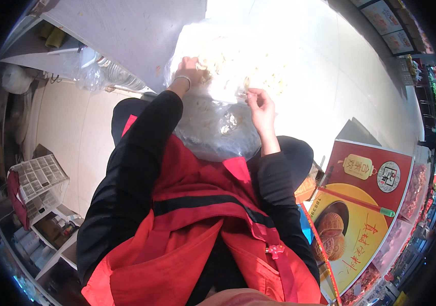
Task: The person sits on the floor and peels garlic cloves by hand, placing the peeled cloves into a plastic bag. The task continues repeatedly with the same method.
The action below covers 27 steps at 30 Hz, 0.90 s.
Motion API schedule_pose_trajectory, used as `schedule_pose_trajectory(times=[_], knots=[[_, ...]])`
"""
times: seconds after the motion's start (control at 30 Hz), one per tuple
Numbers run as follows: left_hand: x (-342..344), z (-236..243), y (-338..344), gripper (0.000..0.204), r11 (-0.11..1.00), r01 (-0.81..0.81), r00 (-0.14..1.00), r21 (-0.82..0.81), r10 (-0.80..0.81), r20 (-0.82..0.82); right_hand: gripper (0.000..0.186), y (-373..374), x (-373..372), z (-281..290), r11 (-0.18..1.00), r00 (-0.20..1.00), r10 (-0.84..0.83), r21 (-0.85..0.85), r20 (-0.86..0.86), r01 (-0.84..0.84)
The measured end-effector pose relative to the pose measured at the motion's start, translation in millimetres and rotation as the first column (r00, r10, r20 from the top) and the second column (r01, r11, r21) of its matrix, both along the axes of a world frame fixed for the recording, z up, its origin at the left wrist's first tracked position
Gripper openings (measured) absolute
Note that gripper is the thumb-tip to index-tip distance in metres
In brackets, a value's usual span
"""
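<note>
A white tray or bag heaped with pale, flaky pieces (218,64), washed out by glare, lies in front of me over a crumpled clear plastic bag (218,130) with more pieces. My left hand (187,71), a bracelet at its wrist, reaches into the pale pieces at the left with curled fingers; what they hold is too bright to make out. My right hand (259,107) is at the right edge of the pieces, thumb and forefinger pinched on a small pale piece. Both forearms come up in black sleeves over my red apron (192,188).
A shelf of bagged white dishes (111,71) is at upper left, beside a pale cabinet panel (111,28). A white plastic crate (39,181) sits on the tiled floor (70,122) at left. A red and yellow signboard (366,176) with pictured pastries stands at right, before packed display shelves (412,199).
</note>
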<state>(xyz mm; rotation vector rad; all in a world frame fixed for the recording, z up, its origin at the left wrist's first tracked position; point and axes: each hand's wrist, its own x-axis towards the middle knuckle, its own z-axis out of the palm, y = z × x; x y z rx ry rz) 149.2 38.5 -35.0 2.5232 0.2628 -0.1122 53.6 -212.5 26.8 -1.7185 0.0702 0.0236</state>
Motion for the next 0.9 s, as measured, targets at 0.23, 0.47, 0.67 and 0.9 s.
schedule_pose_trajectory(times=[0.23,0.47,0.67,0.9], knots=[[-4,15,1,0.036,0.986,0.129,0.983,0.108,-0.114,-0.141,0.013,5,1,-4,0.999,0.998,0.052,0.005,-0.03,-0.052],[-14,13,1,0.034,0.963,0.09,0.983,0.253,-0.126,0.131,0.012,6,-2,-4,0.995,0.995,0.083,-0.053,-0.047,-0.086],[-22,28,-3,0.028,0.994,0.1,0.959,0.04,-0.107,0.264,0.01,9,-6,-3,0.995,0.996,0.083,0.049,-0.04,-0.081],[-27,19,-16,0.03,0.98,-0.02,0.89,-0.198,0.108,0.443,0.011,22,-15,-9,0.982,0.978,0.173,0.092,-0.112,-0.163]])
